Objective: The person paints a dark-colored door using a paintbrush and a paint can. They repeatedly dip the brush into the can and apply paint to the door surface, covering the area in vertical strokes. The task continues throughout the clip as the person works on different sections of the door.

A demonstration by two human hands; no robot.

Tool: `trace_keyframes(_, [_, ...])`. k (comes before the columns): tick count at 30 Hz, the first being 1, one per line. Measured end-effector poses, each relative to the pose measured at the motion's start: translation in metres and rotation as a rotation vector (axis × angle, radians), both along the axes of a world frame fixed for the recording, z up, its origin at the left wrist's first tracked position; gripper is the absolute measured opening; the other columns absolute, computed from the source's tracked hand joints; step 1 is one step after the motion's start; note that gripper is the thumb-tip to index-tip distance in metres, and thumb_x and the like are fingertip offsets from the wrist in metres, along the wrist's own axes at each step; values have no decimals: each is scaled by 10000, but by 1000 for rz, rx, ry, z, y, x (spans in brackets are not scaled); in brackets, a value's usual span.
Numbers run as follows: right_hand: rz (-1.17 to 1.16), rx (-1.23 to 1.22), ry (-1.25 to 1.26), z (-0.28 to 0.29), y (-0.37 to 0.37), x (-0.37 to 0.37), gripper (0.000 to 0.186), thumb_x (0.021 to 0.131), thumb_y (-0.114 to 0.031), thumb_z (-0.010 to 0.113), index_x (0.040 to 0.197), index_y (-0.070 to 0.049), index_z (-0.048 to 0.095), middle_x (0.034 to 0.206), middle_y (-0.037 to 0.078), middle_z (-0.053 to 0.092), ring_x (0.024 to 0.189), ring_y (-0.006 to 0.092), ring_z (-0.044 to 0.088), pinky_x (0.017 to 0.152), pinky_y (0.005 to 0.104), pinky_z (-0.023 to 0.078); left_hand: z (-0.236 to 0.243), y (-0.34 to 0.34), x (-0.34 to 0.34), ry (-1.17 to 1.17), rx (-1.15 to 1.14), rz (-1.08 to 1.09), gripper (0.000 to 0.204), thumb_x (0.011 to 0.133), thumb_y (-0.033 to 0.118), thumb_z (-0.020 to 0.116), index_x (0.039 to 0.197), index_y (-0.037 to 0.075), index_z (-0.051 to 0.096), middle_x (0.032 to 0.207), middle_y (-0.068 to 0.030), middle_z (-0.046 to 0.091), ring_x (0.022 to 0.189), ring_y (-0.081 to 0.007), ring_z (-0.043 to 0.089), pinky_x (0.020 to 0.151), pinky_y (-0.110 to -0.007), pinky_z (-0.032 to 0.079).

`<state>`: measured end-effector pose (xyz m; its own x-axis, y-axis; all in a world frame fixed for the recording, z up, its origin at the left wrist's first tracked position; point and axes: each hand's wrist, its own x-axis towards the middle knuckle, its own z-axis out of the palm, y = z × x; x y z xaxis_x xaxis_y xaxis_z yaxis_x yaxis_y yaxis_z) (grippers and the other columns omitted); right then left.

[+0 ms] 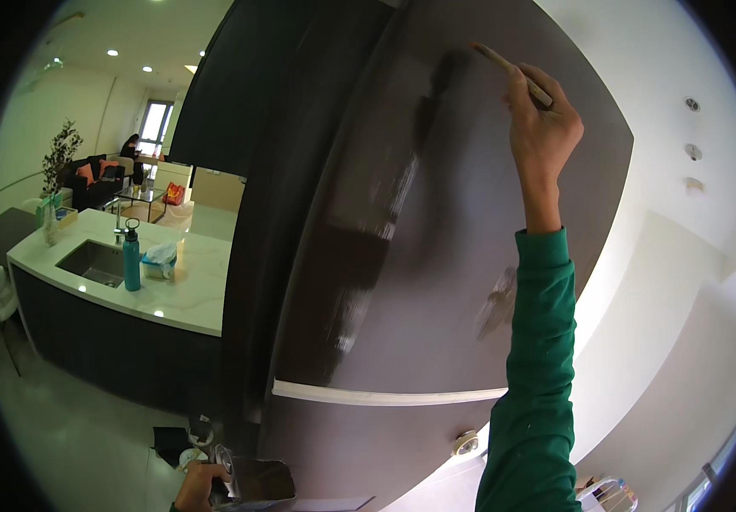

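My right hand [544, 119] is raised high, fingers closed around a slim paintbrush [509, 66] whose tip points up and left, close to a large brown panel [462, 213]. Darker, wet-looking strokes and shiny streaks run down the panel's left part, with a smaller patch near my green sleeve. Low in the view, my left hand [199, 486] grips a dark paint container [264, 480] at its left side. Part of that container is cut off by the lower edge, and its contents are hard to make out.
A pale strip [385, 395] crosses the panel's lower part, above a round fitting [465, 443]. At left stands a kitchen island [184, 299] with a sink, a teal bottle [131, 263] and a tissue pack [160, 263]. A person [130, 149] sits far back. Items lie on the floor below.
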<state>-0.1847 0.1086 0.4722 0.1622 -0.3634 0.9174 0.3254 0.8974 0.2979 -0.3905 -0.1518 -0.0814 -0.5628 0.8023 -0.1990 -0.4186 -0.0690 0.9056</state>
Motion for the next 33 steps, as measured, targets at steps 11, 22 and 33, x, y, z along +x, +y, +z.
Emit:
trace_keyframes(11, [-110, -295, -124, -31, -28, -4, 224, 847, -228, 685, 889, -11, 725, 660, 58, 673, 573, 118, 632, 555, 242, 470, -17, -16, -42, 806, -23, -100, 241, 623, -30, 662, 836, 78, 632, 910, -90, 555, 892, -226, 556, 823, -315, 444])
trace_keyframes(22, [109, -587, -482, 25, -58, 22, 265, 801, -218, 661, 832, 43, 685, 712, 104, 664, 578, 155, 650, 515, 237, 478, 7, -2, -17, 751, 154, -4, 180, 838, 234, 545, 704, 122, 501, 681, -5, 482, 607, -126, 429, 560, -289, 346])
trace_keyframes(33, [119, -402, -292, 190, -27, 11, 273, 825, -196, 669, 928, 57, 673, 788, 113, 687, 667, 161, 673, 609, 227, 529, 13, 12, 9, 156, 73, 110, 290, 893, 222, 504, 619, 125, 487, 564, 29, 467, 462, -70, 384, 419, -263, 306])
